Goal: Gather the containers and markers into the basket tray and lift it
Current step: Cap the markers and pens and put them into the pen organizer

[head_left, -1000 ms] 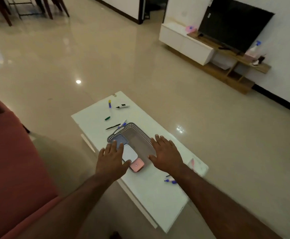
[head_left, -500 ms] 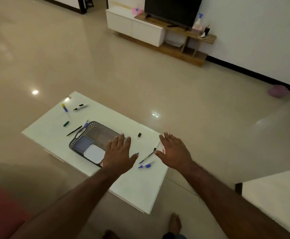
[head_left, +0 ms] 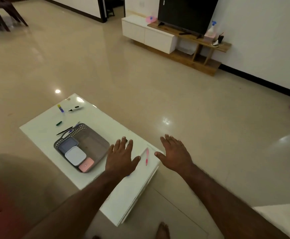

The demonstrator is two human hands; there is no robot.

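- Both hands hover flat, fingers point(head_left: 169, 141) spread and holding nothing: left hand point(head_left: 120, 158) over the counter point(head_left: 37, 131), right hand point(head_left: 175, 153) just past its edge.
- Between the two thumbs lies a pink marker point(head_left: 147, 155).
- Left of the left fingers sits the basket tray point(head_left: 96, 135), three containers point(head_left: 75, 155) already inside.
- Beyond the tray, more markers point(head_left: 75, 108) lie scattered.
- Marker-gathering looks to be the step; I'd guess the pink one wants pinching next.

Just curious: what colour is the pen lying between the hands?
Pink pen, head view.
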